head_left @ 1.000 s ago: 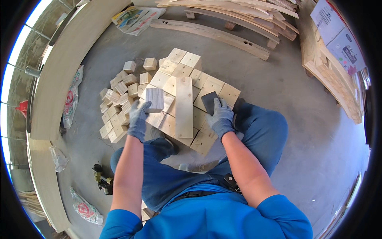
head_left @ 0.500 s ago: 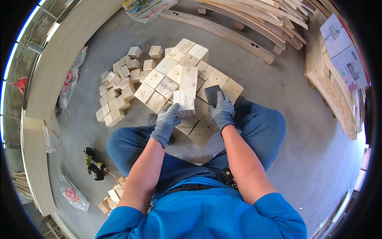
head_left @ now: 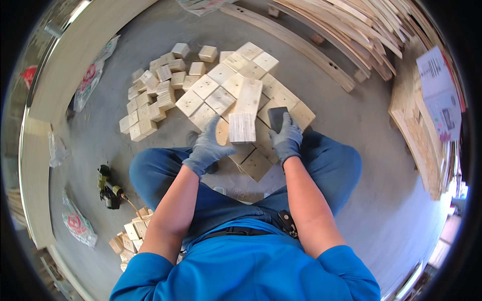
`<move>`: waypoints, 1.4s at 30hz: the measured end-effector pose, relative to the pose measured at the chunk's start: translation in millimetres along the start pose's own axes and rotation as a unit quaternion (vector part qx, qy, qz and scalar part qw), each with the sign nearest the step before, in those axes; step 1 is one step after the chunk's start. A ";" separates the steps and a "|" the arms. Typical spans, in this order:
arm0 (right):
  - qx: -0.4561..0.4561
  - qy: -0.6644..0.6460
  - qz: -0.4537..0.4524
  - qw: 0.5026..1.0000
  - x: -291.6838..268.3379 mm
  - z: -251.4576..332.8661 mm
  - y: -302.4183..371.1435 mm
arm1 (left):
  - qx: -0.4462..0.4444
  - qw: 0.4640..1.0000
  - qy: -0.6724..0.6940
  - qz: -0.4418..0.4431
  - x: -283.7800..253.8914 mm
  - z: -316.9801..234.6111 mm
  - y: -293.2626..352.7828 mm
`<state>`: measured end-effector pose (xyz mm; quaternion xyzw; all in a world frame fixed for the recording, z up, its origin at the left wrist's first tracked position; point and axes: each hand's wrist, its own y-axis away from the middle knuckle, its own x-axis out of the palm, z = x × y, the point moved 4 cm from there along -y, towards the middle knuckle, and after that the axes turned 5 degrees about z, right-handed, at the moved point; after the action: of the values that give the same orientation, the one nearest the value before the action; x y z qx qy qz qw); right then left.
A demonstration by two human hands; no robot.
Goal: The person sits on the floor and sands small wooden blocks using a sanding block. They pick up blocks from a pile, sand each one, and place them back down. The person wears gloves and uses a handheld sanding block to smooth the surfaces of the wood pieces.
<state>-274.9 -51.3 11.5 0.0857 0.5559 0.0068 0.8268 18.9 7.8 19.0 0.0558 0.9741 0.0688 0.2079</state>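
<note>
A wooden block (head_left: pixel 242 128) with a striped, layered face sits at the near end of a short flat board (head_left: pixel 249 95). Both rest on a stack of square wooden blocks (head_left: pixel 221 100) between my knees. Just left of the layered block, my gloved left hand (head_left: pixel 203 148) is open, thumb and fingers apart, with nothing in it. On the block's right side, my gloved right hand (head_left: pixel 288 139) grips a dark grey, flat rectangular pad (head_left: pixel 277 118) over the stack. Part of the pad is hidden by the fingers.
Loose wooden blocks (head_left: pixel 145 113) lie left of the stack. A nail gun (head_left: pixel 109 188) with a hose is on the floor by my left knee, near more blocks (head_left: pixel 131 233). Long planks (head_left: pixel 346 30) and a cardboard box (head_left: pixel 439 90) are at the far right.
My left hand has let go of the layered block and opened beside it. The right hand still holds the dark pad. The whole view has shifted slightly.
</note>
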 end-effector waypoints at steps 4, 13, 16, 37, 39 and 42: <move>-0.038 -0.071 -0.049 0.996 3.0 -11.8 -4.1 | 0.046 0.997 -0.066 0.019 3.0 -31.3 -9.6; -0.242 -0.113 -0.065 0.961 -70.4 34.2 71.5 | 0.011 0.998 0.007 0.066 16.7 -13.4 -26.9; -0.264 -0.093 -0.029 0.960 -67.1 53.6 94.3 | 0.044 0.997 0.022 0.065 27.7 -2.0 -34.5; -0.275 0.092 0.004 0.957 -39.3 143.4 47.6 | 0.115 0.993 -0.020 -0.009 40.4 19.7 -36.1; -0.259 0.108 -0.003 0.960 -37.2 150.9 25.3 | 0.105 0.994 -0.023 -0.005 43.4 19.7 -37.8; -0.236 0.124 -0.016 0.964 -35.3 151.1 0.1 | 0.095 0.995 0.009 -0.004 39.7 3.5 -34.0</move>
<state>-149.3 -75.2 99.4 -0.1222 0.6381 0.1347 0.7482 -18.4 -19.9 -5.3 0.0710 0.9784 -0.0243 0.1927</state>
